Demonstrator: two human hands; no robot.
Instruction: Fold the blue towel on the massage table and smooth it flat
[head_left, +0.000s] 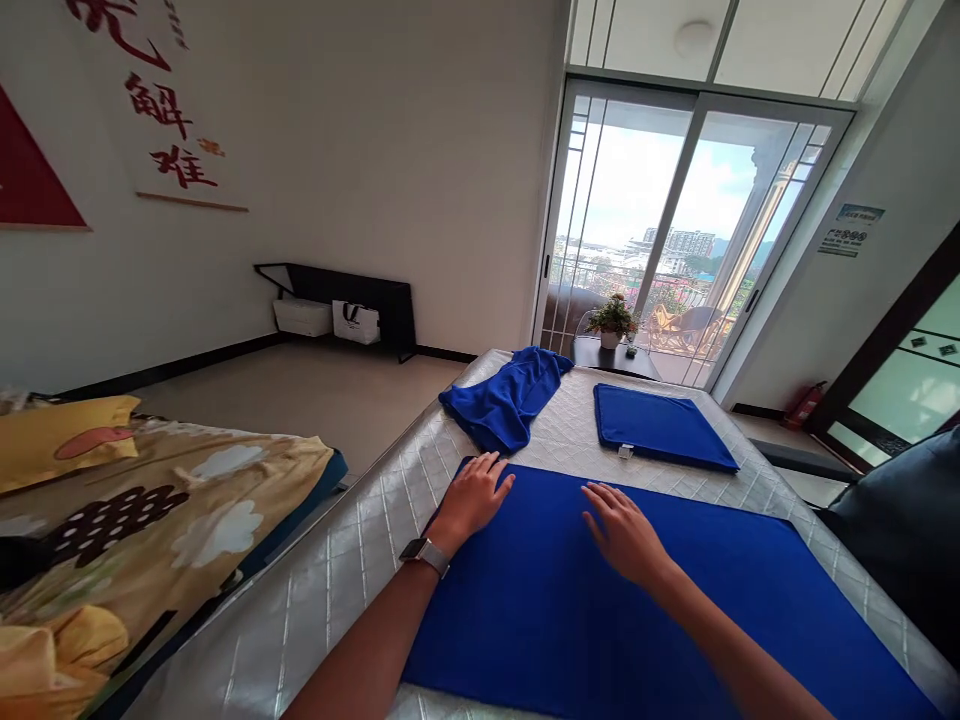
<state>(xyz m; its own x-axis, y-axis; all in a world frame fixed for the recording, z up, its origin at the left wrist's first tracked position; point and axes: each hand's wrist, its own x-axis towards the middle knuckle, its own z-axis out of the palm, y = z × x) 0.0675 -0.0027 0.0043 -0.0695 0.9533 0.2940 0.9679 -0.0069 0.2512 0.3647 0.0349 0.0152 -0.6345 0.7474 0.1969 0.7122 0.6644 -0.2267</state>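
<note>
The left hand (472, 497), a smartwatch (424, 556) on its wrist, lies palm down with fingers extended on the far left edge of a large blue cloth (600, 600), gripping nothing. The right hand (622, 535) is open, its fingers loosely spread, flat over the same cloth, holding nothing; whether it touches the cloth is hard to tell. The cloth lies flat on a quilted silver mattress (360, 560). Ahead of the left hand sits a crumpled blue towel (504, 400); ahead of the right, a neatly squared blue folded cloth (660, 428). Left of the hands is a bed with yellow patterned bedding (150, 520).
</note>
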